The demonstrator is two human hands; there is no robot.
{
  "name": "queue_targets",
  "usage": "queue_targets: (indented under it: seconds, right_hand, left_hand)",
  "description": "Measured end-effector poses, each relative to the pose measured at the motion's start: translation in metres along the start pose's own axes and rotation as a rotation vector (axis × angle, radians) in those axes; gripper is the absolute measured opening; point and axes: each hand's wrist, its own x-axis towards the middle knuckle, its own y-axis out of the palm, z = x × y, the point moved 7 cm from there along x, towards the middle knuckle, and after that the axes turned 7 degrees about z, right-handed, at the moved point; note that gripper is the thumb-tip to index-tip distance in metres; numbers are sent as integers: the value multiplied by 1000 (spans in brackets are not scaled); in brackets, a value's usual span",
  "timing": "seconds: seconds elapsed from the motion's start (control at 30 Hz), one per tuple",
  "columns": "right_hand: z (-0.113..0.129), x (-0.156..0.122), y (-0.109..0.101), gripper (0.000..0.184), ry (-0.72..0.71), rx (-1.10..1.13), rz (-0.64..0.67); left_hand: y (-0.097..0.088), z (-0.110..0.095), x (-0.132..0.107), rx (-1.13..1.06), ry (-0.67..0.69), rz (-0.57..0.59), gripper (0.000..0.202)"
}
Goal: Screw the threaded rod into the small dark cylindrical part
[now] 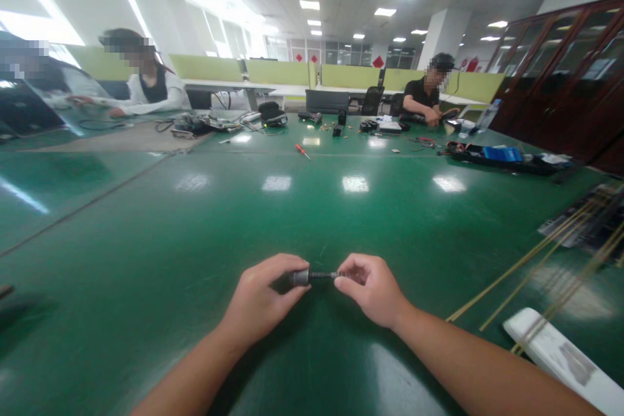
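Note:
My left hand (pixel 260 299) is closed around a small dark cylindrical part (pixel 299 277) with a grey end, held just above the green table (pixel 312 221). A thin dark shaft (pixel 322 275) sticks out of it to the right. My right hand (pixel 370 286) pinches the far end of that shaft between thumb and fingertips. Both hands are close together near the table's front edge.
Several thin yellow rods (pixel 536 260) lie diagonally at the right over a white flat piece (pixel 560 354). A red screwdriver (pixel 303 151), tools and cables lie far back. One person sits at the back left (pixel 146 88), another at the back right (pixel 426 101). A black tray (pixel 502 159) holds a blue item.

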Motion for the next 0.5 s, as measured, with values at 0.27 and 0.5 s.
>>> queue_targets:
  seconds: [0.27, 0.5]
  right_hand:
    - [1, 0, -1, 11, -5, 7, -6]
    - [2, -1, -2, 11, -4, 7, -15]
  left_hand:
    - [0, 1, 0, -13, 12, -5, 17]
    - [-1, 3, 0, -16, -14, -9, 17]
